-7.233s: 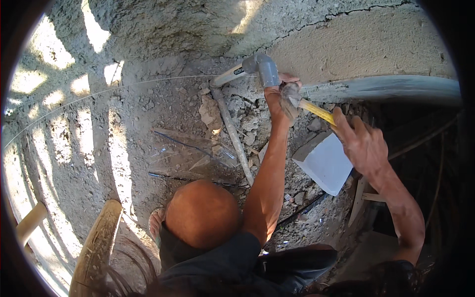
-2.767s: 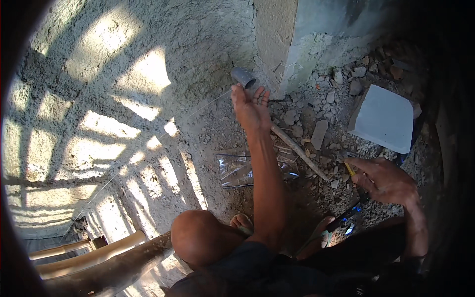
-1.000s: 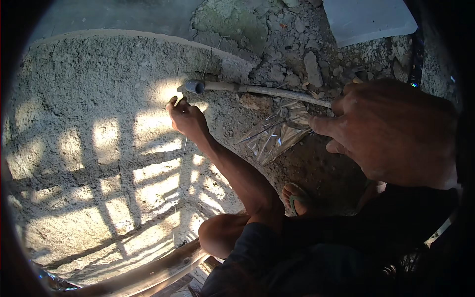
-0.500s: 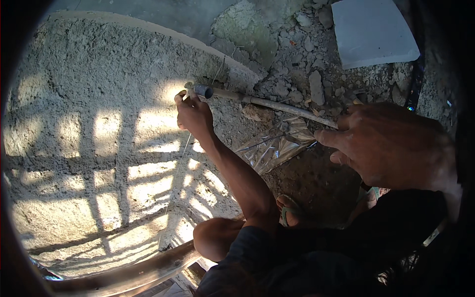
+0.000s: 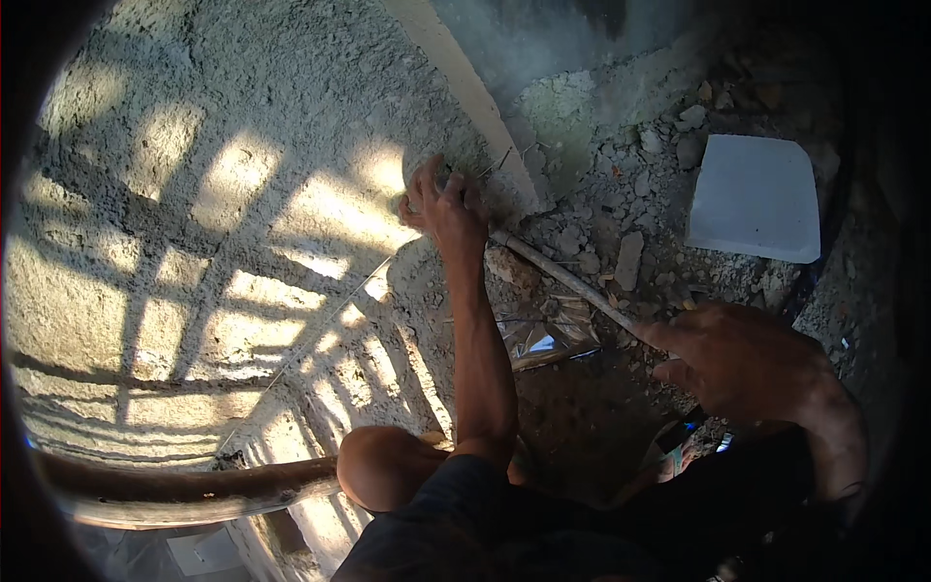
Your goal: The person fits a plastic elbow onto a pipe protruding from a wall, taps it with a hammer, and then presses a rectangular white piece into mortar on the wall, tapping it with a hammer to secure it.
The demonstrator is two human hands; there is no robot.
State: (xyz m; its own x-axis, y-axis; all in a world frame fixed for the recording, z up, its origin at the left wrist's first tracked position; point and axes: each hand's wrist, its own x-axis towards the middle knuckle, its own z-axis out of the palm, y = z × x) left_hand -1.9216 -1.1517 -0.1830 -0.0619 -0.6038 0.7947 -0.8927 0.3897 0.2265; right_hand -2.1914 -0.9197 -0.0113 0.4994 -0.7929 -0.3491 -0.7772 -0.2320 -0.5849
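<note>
Left hand (image 5: 448,211): set at the rough grey plaster-like surface (image 5: 320,107), fingers bent and parted; whether they pinch anything beneath cannot be told.

Right hand (image 5: 742,364): back uppermost, fingers partly curled, index finger extended toward the lower end of the rod; its grip is hidden and cannot be told.

Long, thin, straight grey-brown rod (image 5: 565,279): slanting over the rubble, upper end beside the left wrist, lower end meeting the right fingertips in view; actual contact unclear.

Thin pale string (image 5: 373,276): stretched diagonally from near the left hand toward lower left.

Crumpled clear plastic sheet (image 5: 543,339): on the ground below the rod, partly behind the left forearm.

Flat white slab with one rounded corner (image 5: 756,199): on loose grey broken rubble (image 5: 572,238), above the right hand.

Flat elongated grey stone piece (image 5: 628,260): between rod and slab.

Round brown wooden pole (image 5: 194,490): lower left, lying crosswise, well apart from both hands.
</note>
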